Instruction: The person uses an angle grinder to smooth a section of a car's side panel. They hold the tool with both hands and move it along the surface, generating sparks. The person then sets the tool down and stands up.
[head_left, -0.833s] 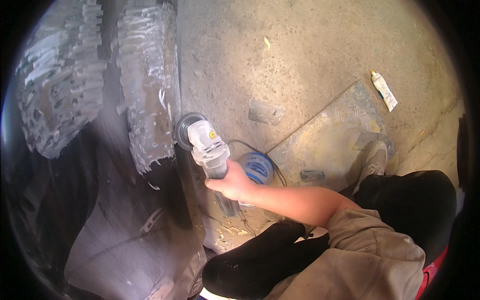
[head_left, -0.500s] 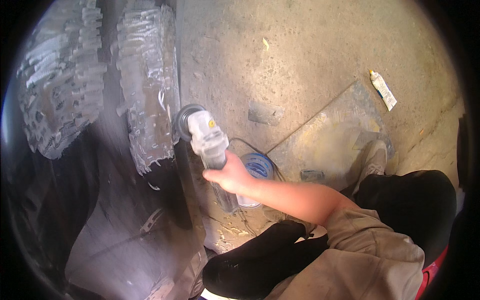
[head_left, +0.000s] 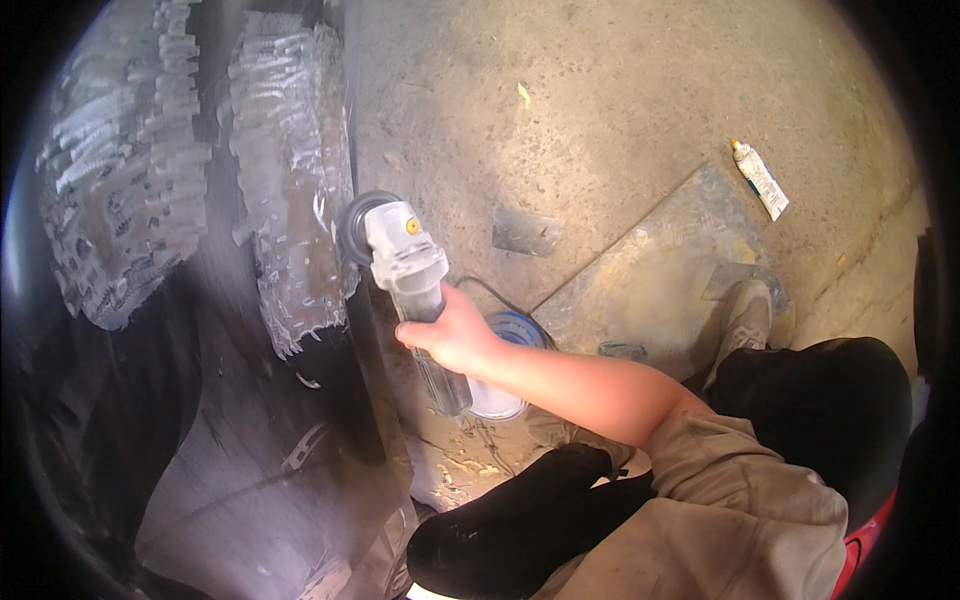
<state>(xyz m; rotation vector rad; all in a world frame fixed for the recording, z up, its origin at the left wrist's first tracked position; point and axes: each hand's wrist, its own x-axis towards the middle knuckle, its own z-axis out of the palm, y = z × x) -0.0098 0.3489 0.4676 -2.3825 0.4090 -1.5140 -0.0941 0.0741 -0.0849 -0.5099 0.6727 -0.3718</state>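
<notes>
My right hand point(head_left: 458, 338) is wrapped round the body of a grey, dust-covered angle grinder point(head_left: 408, 262). The grinder's round disc point(head_left: 357, 228) is at the edge of a glossy black panel point(head_left: 335, 400) on the left; I cannot tell whether it touches. Two broad scuffed grey patches mark this panel, the nearer one point(head_left: 290, 200) right beside the disc and another point(head_left: 130, 190) farther left. My left hand is out of the picture.
Behind my forearm stands a blue-and-white tin point(head_left: 500, 402), partly hidden, with a dark cord point(head_left: 490, 288) near it. A stained flat board point(head_left: 640, 270) lies on the concrete floor, a grey rectangular sheet point(head_left: 527, 231) left of it. Farther right lies a white tube point(head_left: 762, 182).
My right hand and the grinder have shifted slightly up and to the left, along the panel's edge. The grip is the same.
</notes>
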